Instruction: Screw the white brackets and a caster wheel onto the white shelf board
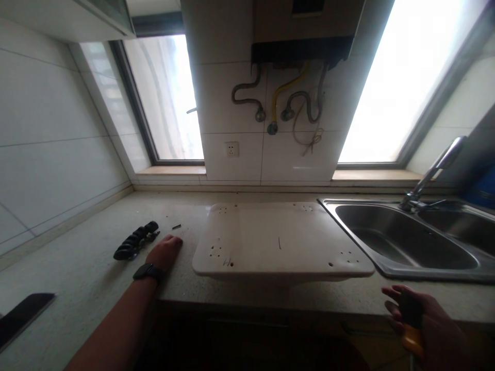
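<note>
My left hand (pixel 164 251), with a dark watch on its wrist, rests on the countertop with its fingers curled in. Whether anything is inside them is hidden. Close to its left lies a row of black, rounded parts (pixel 135 240), and a small dark piece (pixel 176 226) lies just beyond the fingertips. At the lower right, my right hand (pixel 433 322) is wrapped round a screwdriver (pixel 413 337) with a black and orange handle, its shaft pointing down. Between my hands sits a white rounded panel (pixel 255 237) with groups of small holes near its corners and a short dark mark.
A steel double sink (pixel 402 242) with a tall faucet (pixel 435 170) adjoins the panel on the right. A dark flat object (pixel 25 314) lies at the counter's left. Pipes and a yellow hose (pixel 276 98) hang from a wall unit (pixel 305 26) above a socket (pixel 232 149).
</note>
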The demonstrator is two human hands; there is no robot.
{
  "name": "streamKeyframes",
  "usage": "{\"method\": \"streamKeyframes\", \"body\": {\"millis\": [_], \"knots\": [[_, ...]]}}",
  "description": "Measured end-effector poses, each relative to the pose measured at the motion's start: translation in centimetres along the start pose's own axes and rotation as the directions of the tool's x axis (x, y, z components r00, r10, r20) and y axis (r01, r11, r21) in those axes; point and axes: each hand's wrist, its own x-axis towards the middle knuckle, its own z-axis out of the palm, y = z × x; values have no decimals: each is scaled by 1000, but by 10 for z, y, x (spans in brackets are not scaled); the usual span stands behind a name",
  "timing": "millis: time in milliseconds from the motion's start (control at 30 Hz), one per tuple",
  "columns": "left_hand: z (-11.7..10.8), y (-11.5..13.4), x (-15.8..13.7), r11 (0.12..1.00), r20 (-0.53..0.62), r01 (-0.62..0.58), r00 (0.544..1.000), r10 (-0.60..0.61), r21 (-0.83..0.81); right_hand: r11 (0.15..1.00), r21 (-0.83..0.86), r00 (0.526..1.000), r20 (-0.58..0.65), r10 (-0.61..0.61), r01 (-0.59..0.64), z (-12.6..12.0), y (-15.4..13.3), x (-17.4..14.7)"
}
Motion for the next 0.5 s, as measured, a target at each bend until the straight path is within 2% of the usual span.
{"method": "streamKeyframes", "body": {"millis": [67,167,200,367,433,500], "knots": [[-3,2,-5,1000,-31,6,999,-7,-27,999,40,1000,5,18,-18,4,-3,1],[-13,14,-13,992,-88,9,996,-20,-123,984,156,993,88,79,-92,15,-15,-6],[-19,22,-15,984,-106,0,994,-19,-180,977,196,991,115,63,-85,19,-19,-11],[-53,80,-29,904,-198,-107,980,25,-415,971,240,998,64,-9,-7,34,-25,-39],[-63,107,-37,872,-149,-112,988,46,-476,982,188,986,155,-55,25,37,-18,-47],[-69,132,-47,845,-111,-127,991,80,-519,989,89,955,261,-139,120,43,-8,-56]]}}
